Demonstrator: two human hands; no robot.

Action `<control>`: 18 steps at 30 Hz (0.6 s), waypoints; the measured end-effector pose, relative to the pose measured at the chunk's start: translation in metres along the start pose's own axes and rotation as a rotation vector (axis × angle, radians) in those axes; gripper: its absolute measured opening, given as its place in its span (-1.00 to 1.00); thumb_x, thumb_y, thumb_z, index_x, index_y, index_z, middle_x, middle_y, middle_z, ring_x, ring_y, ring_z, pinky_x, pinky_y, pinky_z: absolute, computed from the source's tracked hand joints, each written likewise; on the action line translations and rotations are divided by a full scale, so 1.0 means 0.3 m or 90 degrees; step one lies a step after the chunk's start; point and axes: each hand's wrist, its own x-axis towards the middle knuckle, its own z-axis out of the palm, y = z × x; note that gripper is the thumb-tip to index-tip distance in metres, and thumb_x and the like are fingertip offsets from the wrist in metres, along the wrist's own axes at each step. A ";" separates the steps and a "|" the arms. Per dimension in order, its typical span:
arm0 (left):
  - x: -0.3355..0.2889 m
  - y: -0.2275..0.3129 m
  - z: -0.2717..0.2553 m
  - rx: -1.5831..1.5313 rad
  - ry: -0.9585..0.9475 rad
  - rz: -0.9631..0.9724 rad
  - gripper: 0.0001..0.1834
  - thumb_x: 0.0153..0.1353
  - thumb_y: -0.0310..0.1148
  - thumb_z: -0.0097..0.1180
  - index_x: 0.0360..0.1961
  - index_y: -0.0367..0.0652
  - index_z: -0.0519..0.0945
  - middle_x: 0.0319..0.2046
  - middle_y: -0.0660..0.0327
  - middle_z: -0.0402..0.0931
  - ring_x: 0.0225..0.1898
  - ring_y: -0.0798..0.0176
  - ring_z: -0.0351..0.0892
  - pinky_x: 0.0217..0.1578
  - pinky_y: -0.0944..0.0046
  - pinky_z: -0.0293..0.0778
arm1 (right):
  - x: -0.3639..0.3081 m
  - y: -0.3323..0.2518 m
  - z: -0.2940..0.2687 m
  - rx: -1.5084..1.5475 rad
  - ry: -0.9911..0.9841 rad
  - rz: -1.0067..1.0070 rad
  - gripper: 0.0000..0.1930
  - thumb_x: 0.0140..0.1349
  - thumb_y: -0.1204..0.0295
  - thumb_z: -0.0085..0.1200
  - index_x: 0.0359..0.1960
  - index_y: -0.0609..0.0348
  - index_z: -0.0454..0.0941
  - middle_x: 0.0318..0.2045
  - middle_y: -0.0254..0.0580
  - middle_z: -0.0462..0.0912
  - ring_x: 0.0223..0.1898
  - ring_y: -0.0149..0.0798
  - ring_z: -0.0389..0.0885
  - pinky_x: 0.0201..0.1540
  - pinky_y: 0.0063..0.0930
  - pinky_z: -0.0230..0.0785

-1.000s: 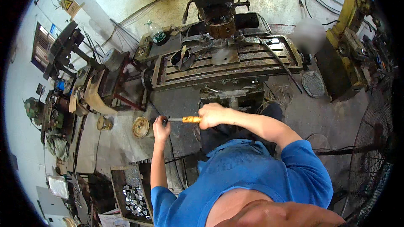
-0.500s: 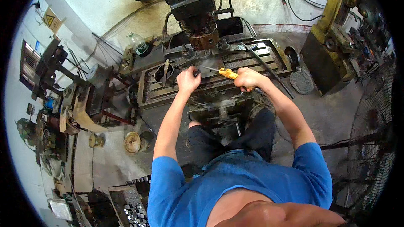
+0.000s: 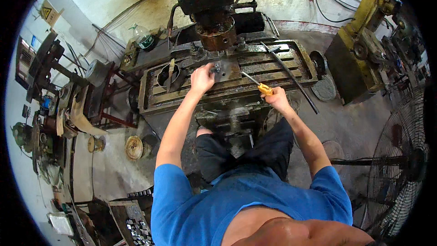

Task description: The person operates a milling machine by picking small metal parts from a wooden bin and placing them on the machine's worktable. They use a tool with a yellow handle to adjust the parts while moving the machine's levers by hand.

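Note:
My left hand (image 3: 202,79) is closed, fingertips pinching a small dark metal part (image 3: 215,69) over the slotted machine table (image 3: 157,102). The fingers partly cover the part. My right hand (image 3: 276,99) grips a yellow air blow gun (image 3: 265,89), its thin metal nozzle slanting up and left toward the flat plate (image 3: 233,71) in the table's middle. Just beyond my left hand hangs the rusty round machine head (image 3: 218,38). A dark pot (image 3: 166,81) with a brush (image 3: 171,68) in it stands on the table to the left.
A long metal bar (image 3: 293,78) lies across the table's right end, jutting past its front edge. A green-labelled clear bottle (image 3: 144,39) stands at the back left. To my right are a yellow machine (image 3: 353,50) and a large caged fan (image 3: 396,155). A bucket (image 3: 134,148) sits on the floor.
My right hand has drawn the blow gun rightward and nearer to me, away from my left hand. My left hand still holds the part near the plate. The view has shifted slightly.

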 end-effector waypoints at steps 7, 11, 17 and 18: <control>0.074 0.025 0.060 0.070 -0.020 0.022 -0.73 -0.07 -0.33 0.11 -0.27 -0.06 0.57 -0.42 0.06 0.52 -0.34 0.00 0.53 -0.32 0.06 0.44 | -0.087 -0.103 -0.036 -0.307 0.031 0.106 -0.64 -0.28 0.28 0.07 -0.39 0.19 0.61 -0.47 0.09 0.58 -0.35 0.07 0.57 -0.23 -0.23 0.42; 0.137 0.027 0.131 0.058 0.024 0.027 -0.75 -0.07 -0.34 0.11 -0.29 -0.08 0.58 -0.43 0.02 0.52 -0.36 -0.02 0.53 -0.36 0.05 0.44 | -0.149 -0.093 -0.113 -0.268 0.047 0.020 -0.66 -0.29 0.38 0.04 -0.39 0.25 0.59 -0.50 0.02 0.59 -0.41 -0.06 0.61 -0.32 -0.41 0.42; 0.148 0.026 0.161 0.042 0.051 -0.056 -0.77 -0.07 -0.31 0.15 -0.34 -0.10 0.57 -0.44 0.02 0.53 -0.38 -0.05 0.54 -0.37 0.02 0.45 | -0.154 -0.247 -0.300 -0.150 0.030 -0.045 -0.68 -0.32 0.45 0.08 -0.39 0.24 0.57 -0.54 -0.12 0.59 -0.50 -0.34 0.57 -0.38 -0.52 0.39; 0.146 0.025 0.154 0.051 0.048 -0.108 -0.77 -0.08 -0.30 0.16 -0.35 -0.10 0.57 -0.44 0.02 0.54 -0.38 -0.05 0.54 -0.37 0.03 0.45 | -0.134 -0.339 -0.341 -0.173 0.056 -0.081 -0.69 -0.31 0.49 0.05 -0.39 0.25 0.57 -0.53 -0.16 0.58 -0.48 -0.38 0.55 -0.37 -0.54 0.37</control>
